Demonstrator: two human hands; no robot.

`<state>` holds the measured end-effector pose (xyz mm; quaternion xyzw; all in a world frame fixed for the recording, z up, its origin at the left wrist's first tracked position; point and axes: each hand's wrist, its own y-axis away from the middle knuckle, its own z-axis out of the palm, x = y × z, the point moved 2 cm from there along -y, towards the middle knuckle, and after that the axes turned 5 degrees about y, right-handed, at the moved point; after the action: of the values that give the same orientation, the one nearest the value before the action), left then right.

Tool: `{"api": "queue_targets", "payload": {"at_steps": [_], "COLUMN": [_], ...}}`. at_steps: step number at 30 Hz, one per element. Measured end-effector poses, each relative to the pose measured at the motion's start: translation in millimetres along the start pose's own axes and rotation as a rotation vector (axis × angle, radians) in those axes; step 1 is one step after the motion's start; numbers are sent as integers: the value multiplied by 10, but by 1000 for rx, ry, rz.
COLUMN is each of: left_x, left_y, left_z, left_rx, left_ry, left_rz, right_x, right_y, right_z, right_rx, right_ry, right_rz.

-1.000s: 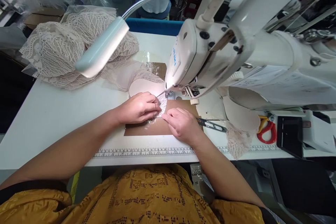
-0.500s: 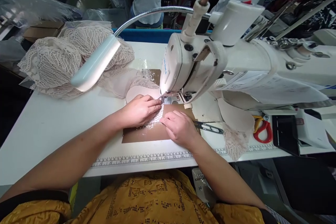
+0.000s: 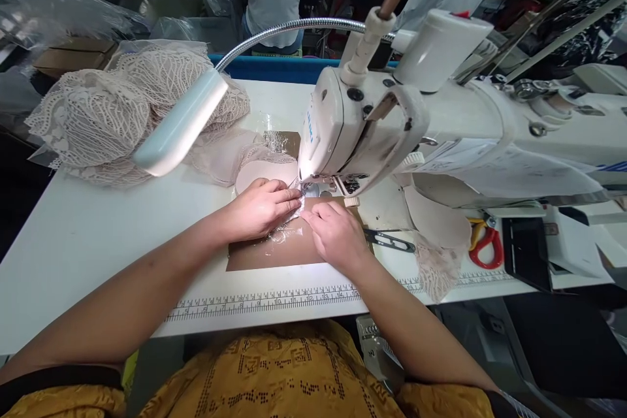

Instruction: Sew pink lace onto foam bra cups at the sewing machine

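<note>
A beige lace piece (image 3: 294, 210) lies beneath the head of a white sewing machine (image 3: 323, 124), beside the needle. My left hand (image 3: 259, 209) bears down on it, fingers pressed together close to the presser foot. On the near side, my right hand (image 3: 337, 232) pinches the edge of the lace between thumb and fingers. A smooth pale cup-shaped pad (image 3: 264, 173) joined to lace lies behind my left hand. Brown board (image 3: 274, 253) with clear tape sits under both hands. Black thread snips (image 3: 392, 241) rest just right of my right hand.
A lamp (image 3: 181, 121) on a bendy neck hangs over a lace heap (image 3: 98, 111) at left. At right lie another pad with lace (image 3: 435, 222), red-handled scissors (image 3: 487, 248) and a dark phone-like slab (image 3: 526, 255). A printed ruler (image 3: 264, 302) runs along the table's front edge.
The lace has shifted toward the machine, with less of it showing between my hands. My right hand has moved slightly along with it; my left hand stays by the needle.
</note>
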<state>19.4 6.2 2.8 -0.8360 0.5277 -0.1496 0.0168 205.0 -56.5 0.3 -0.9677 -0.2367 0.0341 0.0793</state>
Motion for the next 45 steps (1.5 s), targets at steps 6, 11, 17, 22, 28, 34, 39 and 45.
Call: {"api": "queue_targets", "payload": {"at_steps": [6,11,17,22,28,34,39,45], "left_x": [-1,7,-21,-51,-69,8,144,313], "left_y": [0,-29,-45,-44,-42,-15,64,54], "left_z": [-4,-9,-20,-32,-27,-134,-329,-371], "left_rx": [3,20,48,30,39,-23,-178,-195], "left_ry": [-7,-14,0,-6,-74,-167,-129,-6], "left_rz": [5,-51,-111,-123,-144,-276,-342,-235], "right_x": [-5,4,37,66,82,95,120,129], "right_y": [-53,-92,-102,-91,-86,-97,-84,-75], "right_z": [-4,24,48,39,36,15,5,-12], "right_rx": [-29,13,25,52,56,46,83,49], "right_ry": [54,64,23,-23,-69,-112,-104,-131], "right_rz": [81,92,96,90,102,128,147,158]}}
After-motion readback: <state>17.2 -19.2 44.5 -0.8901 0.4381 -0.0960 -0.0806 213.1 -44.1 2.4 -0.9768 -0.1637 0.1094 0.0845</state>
